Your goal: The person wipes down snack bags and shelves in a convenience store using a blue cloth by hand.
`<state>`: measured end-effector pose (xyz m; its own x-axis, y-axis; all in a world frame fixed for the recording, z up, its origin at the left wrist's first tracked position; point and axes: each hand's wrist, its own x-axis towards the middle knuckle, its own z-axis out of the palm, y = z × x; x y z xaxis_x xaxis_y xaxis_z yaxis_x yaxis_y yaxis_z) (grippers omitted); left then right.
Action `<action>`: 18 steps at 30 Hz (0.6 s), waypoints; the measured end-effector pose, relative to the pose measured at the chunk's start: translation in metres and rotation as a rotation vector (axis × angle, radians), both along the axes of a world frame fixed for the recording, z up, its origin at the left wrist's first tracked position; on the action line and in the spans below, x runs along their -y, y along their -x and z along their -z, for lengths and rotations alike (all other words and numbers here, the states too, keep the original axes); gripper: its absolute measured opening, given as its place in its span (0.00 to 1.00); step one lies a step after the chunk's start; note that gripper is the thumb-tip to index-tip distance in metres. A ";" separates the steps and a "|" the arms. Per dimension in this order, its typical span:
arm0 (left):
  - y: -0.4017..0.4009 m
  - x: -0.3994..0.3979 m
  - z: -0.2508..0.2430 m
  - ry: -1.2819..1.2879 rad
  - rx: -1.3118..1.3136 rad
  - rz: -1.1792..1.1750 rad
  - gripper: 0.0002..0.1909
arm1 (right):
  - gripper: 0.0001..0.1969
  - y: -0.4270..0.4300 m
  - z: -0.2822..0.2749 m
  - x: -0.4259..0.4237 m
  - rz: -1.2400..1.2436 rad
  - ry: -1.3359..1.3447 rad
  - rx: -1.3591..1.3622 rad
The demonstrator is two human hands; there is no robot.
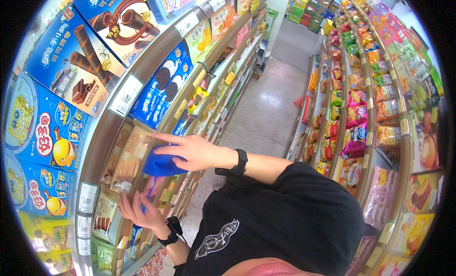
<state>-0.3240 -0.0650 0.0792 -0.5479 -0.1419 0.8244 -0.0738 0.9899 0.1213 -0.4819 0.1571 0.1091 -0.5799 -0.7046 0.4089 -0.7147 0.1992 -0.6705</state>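
Observation:
On the shelf at left stands a beige Franzzi biscuit pack (131,156), its front facing out. The fingertips of my right hand (187,152) are at its upper end, fingers spread. Near its lower end is my left hand (140,210), slightly blurred, with fingers apart; whether it touches the pack I cannot tell. A blue cloth (162,162) lies behind and below my right hand, partly hidden by it; what supports it is unclear. Another Franzzi pack (104,213) sits beside my left hand. Black bands are on both wrists.
Blue Oreo boxes (160,87) stand farther along the same shelf. Boxed snacks with cartoon pictures (46,126) fill the shelf above. A tiled aisle floor (263,108) runs ahead, with shelves of bagged snacks (356,108) on the right and stacked cartons (310,9) at the far end.

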 end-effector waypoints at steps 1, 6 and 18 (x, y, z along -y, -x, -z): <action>-0.004 0.001 0.002 -0.004 0.001 0.017 0.08 | 0.27 -0.002 0.001 -0.001 0.017 -0.004 0.001; -0.023 -0.006 0.030 -0.395 -0.183 0.427 0.08 | 0.22 -0.014 0.018 -0.014 -0.024 0.128 -0.048; -0.003 -0.056 0.049 -0.720 0.414 0.723 0.06 | 0.13 -0.044 0.061 -0.079 0.344 0.070 0.020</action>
